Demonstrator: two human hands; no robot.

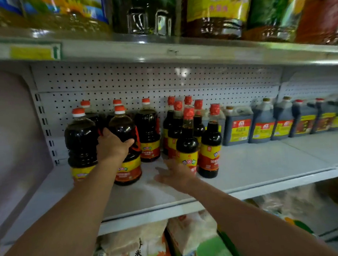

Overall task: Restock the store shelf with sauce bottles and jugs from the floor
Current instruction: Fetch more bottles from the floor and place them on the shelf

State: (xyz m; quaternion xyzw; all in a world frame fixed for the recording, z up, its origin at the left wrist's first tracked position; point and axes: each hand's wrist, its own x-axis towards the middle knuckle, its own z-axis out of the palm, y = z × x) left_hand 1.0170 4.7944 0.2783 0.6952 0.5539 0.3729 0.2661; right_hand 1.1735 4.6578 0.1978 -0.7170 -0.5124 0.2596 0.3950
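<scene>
With the left hand point(113, 145) wrapped round the shoulder of a front-row sauce jug point(125, 147), fingers point(129, 141) curled against the dark plastic and thumb up by the red handle, grip is high on the jug, well above its base. Jug stands on the shelf point(248, 174) near the left end, a little back from the front edge, almost touching a second jug point(81, 142) on its left. Risk, as I judge it: any push or twist from that high hold tips the jug or knocks its neighbour, and more jugs point(148, 129) stand close behind toward the rear panel.

Right hand point(176, 175) is blurred, fingers spread and straight, holding nothing, low over the shelf just beside the front slim bottle point(187, 144); can't tell if it touches the label. Slim bottles point(209, 142) are tall, narrow, packed tight — a sideways brush likely fells one and the cluster goes with it, maybe rolling toward the front edge.

Square dark jugs point(238, 129) line the back further right, well apart from both hands, low risk. Rice bags point(137, 251) sit below the front edge, where a dropped bottle would land
</scene>
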